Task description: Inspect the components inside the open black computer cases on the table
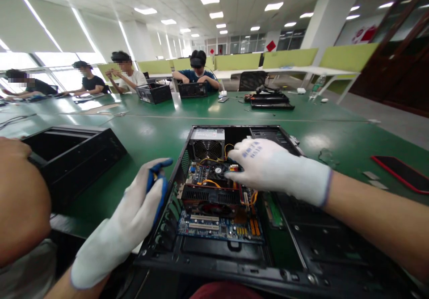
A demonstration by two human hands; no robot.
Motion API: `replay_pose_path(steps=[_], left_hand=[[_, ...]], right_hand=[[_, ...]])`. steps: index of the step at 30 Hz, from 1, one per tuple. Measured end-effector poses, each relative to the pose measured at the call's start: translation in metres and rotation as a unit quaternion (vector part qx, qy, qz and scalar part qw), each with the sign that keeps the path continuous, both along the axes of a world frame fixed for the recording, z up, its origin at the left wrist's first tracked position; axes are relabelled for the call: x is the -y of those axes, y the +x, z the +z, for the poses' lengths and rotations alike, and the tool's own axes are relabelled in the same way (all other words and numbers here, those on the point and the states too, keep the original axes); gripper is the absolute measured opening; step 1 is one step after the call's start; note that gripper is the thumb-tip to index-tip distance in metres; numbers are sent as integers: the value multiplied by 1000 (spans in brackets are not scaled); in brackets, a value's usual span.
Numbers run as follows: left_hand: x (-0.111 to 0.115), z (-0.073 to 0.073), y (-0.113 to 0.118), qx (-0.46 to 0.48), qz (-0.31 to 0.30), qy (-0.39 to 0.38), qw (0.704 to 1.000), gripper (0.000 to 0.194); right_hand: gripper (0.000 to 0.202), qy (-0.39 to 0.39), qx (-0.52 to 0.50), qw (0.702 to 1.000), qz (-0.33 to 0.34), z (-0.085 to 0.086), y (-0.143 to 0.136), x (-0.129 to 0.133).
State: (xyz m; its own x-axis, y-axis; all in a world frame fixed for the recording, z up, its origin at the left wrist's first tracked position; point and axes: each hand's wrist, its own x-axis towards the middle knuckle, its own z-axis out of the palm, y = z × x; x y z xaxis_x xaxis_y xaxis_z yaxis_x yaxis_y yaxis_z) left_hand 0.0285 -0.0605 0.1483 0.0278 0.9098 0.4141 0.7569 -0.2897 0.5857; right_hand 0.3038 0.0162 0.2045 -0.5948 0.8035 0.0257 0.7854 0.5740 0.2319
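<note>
A black computer case lies on its side in front of me, its inside exposed. In it are a blue motherboard, a graphics card, a round CPU fan and a silver power supply. My right hand, in a white glove, reaches over the board beside the CPU fan, thumb and fingers apart; some fingertips are hidden. Left of the case, my left hand wears a white glove with blue fingertips. Its fingers curl together around something small that I cannot make out.
Another black case stands at the left, near a person's bare arm. A red-edged phone-like slab lies at the right. Across the green table, several people work; black case parts and a bottle are there.
</note>
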Motion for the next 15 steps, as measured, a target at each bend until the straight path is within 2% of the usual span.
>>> replay_pose_path(steps=[2,4,7,9,12,15], left_hand=[[-21,8,20,-23,-50,23,998,47],[-41,12,36,-44,-89,44,994,52],[-65,13,52,-64,-127,53,988,56],[-75,12,60,-67,-136,39,988,56],[-83,9,67,-78,-107,-18,991,48],[-87,4,70,-115,-87,-37,989,39]], right_hand=[[48,-62,53,997,-16,-10,-19,-25],[59,-119,100,987,-32,-27,-32,-44],[77,-169,111,979,-37,-56,-44,-63],[80,-183,104,977,-34,-69,-47,-70],[70,-193,102,975,-35,-75,-46,-73],[61,-190,97,976,-39,-70,-41,-73]])
